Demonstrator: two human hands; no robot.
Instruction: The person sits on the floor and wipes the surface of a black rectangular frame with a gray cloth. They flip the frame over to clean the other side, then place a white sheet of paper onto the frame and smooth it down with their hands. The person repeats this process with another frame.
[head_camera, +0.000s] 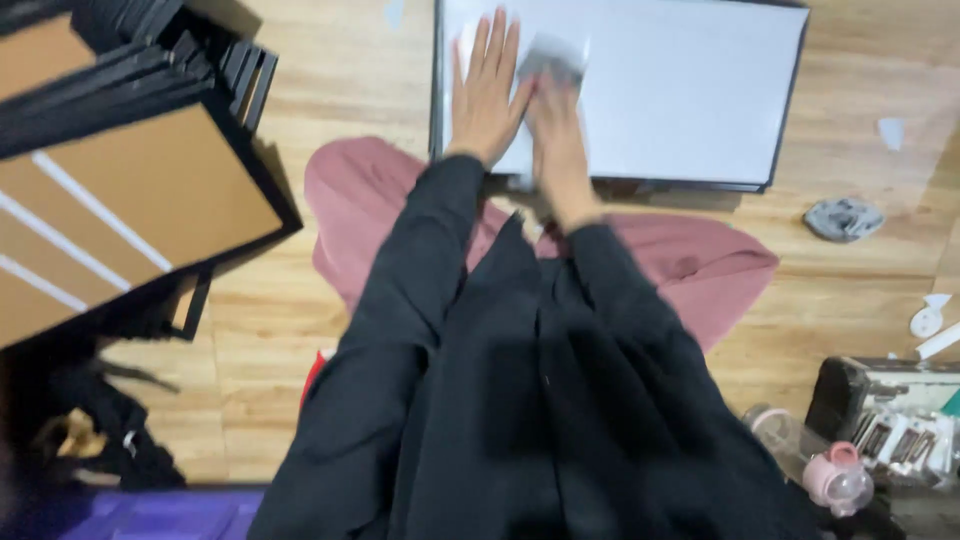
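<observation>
Two hands at the near-left corner of a white framed panel lying on the wooden floor

The left hand (487, 92) lies flat, fingers spread and empty, pinning the white panel (660, 90) near its left edge; the right hand (556, 125), blurred, presses a pale grey cloth (552, 55) against the surface just beside it, though its grip cannot be made out. Both black sleeves reach straight forward over the knees. Leaning too hard could flex the panel, and the cloth could drag grit across it.

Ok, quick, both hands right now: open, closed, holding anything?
Left hand: open, flat on the white panel, holding nothing.
Right hand: blurred, on a grey cloth on the panel; grip cannot be told.
</observation>
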